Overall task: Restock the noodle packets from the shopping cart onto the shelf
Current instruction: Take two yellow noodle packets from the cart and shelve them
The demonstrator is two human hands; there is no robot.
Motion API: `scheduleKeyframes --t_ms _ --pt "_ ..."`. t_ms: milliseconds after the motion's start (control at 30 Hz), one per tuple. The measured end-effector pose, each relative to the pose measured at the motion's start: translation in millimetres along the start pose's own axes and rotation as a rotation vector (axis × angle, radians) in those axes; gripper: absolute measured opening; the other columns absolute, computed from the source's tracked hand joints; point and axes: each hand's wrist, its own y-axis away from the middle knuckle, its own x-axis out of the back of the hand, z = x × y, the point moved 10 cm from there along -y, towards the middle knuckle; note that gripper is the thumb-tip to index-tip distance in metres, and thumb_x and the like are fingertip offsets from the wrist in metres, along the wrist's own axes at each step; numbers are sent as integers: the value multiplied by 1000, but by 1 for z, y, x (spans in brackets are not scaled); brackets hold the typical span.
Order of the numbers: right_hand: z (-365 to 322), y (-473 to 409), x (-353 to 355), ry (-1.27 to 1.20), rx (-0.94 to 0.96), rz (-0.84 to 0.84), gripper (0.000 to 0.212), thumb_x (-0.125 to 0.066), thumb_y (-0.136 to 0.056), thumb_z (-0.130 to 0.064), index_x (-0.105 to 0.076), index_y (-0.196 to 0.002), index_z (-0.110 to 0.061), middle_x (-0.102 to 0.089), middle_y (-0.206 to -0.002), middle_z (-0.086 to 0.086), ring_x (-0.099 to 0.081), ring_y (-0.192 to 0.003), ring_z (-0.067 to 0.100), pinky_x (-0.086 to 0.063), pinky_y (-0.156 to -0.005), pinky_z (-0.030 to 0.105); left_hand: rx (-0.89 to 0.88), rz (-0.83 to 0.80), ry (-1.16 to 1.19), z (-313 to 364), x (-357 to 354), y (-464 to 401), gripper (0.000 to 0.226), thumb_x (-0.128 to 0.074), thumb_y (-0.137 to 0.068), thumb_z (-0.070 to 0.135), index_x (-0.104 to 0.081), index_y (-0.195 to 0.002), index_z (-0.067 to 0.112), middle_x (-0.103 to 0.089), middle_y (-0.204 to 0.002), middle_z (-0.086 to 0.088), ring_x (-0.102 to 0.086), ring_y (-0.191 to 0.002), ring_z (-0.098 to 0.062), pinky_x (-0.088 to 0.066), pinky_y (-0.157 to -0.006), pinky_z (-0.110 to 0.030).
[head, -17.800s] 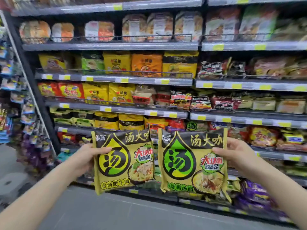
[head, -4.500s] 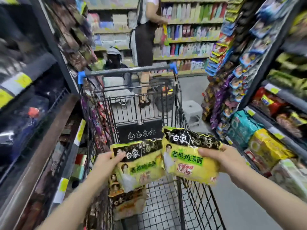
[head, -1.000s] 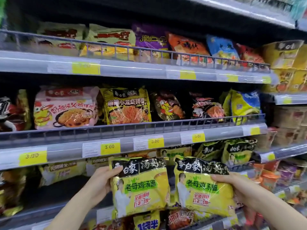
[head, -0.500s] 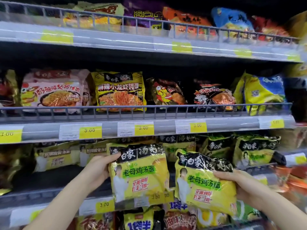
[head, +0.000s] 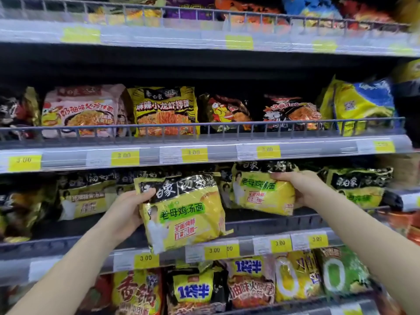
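Right hand (head: pixel 295 186): grips one yellow noodle packet (head: pixel 261 192) by its right side, thumb on the front, fingers curled behind; already past the front rail of the shelf (head: pixel 284 220), among same-brand packets standing there. Left hand (head: pixel 126 212): holds a second yellow packet (head: pixel 184 212) by its left edge, thumb on the black top band; hangs in front of the shelf, lower edge over the price strip (head: pixel 213 250), not yet inside.

Step in hand, by judgement: placing. Right packet almost set down; left packet waiting for its turn.

Next move probably calls for: lowering the right packet upright into the row, releasing it, then lifting the left packet over the low wire rail and sliding it into the gap to the left, beside the paler yellow packets (head: pixel 84 196). Care needed to clear the rail and not to push the neighbours flat.

Materials and shapes: thin glossy plastic film, crinkled, with shine on the yellow part; pillow form, puffed in the middle, flat sealed ends. Soft wrapper, brittle noodle block inside likely, so gentle grip better. Shelf edge of grey metal with clear plastic label holder and yellow price tags (head: pixel 145 260); rail of thin wire bars.
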Motion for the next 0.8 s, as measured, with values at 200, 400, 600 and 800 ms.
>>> scheduleKeyframes --t_ms 200,400,600,800 --pt "-4 -15 -36 213 42 1 85 -90 -58 -27 -50 -125 6 -62 -117 24 -62 -104 38 -51 -89 53 -35 6 -14 5 -1 2 21 -54 -89 12 -63 -98 -4 -71 -88 -15 -67 -76 -24 -52 -72 -37" --pt "10 -25 -49 335 36 -43 93 -84 -69 -30 -35 -141 2 -61 -116 23 -61 -103 36 -50 -84 44 -60 -11 -34 10 -1 3 18 -51 -92 9 -62 -86 -2 -70 -71 -9 -64 -60 -19 -52 -56 -28" --pt "13 -31 -44 641 29 -57 72 -75 -77 -42 -46 -127 2 -60 -109 20 -61 -94 32 -48 -59 29 -75 -31 -17 12 -5 5 20 -48 -93 7 -59 -79 -1 -65 -58 -5 -58 -44 -13 -47 -44 -20" --pt "-3 -26 -44 1171 48 82 59 -61 -81 -59 -52 -95 -2 -62 -80 8 -63 -68 21 -45 -46 22 -72 -34 -1 11 -10 3 19 -54 -88 9 -63 -73 1 -65 -62 -8 -53 -45 -16 -47 -45 -23"
